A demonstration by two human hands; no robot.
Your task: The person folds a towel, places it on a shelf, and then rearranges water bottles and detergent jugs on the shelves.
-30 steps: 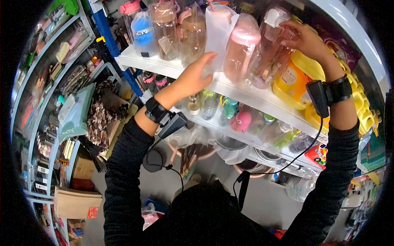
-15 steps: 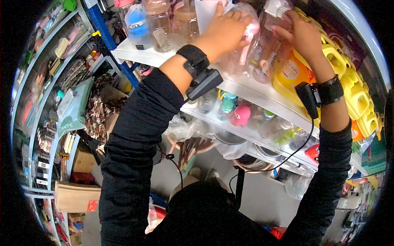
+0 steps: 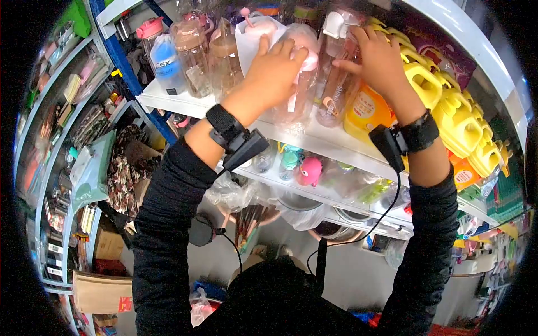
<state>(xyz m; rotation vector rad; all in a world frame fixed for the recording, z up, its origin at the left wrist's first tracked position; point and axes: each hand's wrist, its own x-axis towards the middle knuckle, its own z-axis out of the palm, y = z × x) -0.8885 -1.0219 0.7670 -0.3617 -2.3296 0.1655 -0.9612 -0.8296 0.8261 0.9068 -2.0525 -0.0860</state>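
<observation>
My left hand (image 3: 274, 73) is open, its fingers spread against a plastic-wrapped bottle with a pink lid (image 3: 302, 106) and near a white-wrapped bottle (image 3: 256, 33). To the right, my right hand (image 3: 372, 61) is open too, thumb and fingers apart, at the right side of a tall clear bottle with a white lid (image 3: 335, 84). Both bottles stand upright on the upper shelf (image 3: 319, 134). Beside them on the right is a yellow jug with an orange label (image 3: 365, 115).
Brown-lidded bottles (image 3: 191, 61) and a blue-wrapped bottle (image 3: 166, 67) stand at the left of the shelf. Yellow jugs (image 3: 454, 123) line the right. Below are a pink toy-like item (image 3: 309, 171) and bagged goods. Camouflage cloth (image 3: 120, 185) hangs at the left.
The view has shifted, so the shelf and bottles sit lower and more to the left. Both hands remain open around the same bottles, with only slight movement of the fingers.
</observation>
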